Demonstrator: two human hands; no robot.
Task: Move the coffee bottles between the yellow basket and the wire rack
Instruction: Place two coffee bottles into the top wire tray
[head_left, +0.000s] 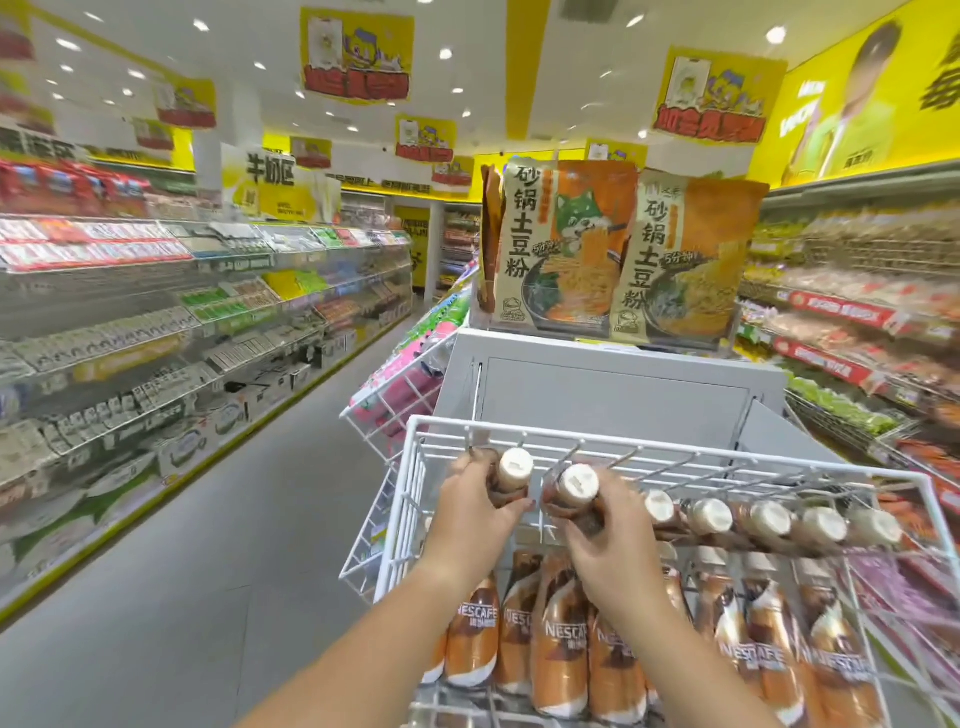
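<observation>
Coffee bottle (511, 475) gripped round body by left hand (475, 512); second coffee bottle (574, 493) gripped same way by right hand (610, 535). Both at left end of upper tier of wire rack (519, 430), beside row of bottles (769, 522). Yellow basket not in view. Risk: rolling sideways, knocking neighbours or dropping to lower bottles (561, 639), if released before seated between wires.

1 wide-angle head camera faces forward and slightly down along the aisle floor (234, 519). The white wire rack (571, 439) lies near, low and right.
</observation>
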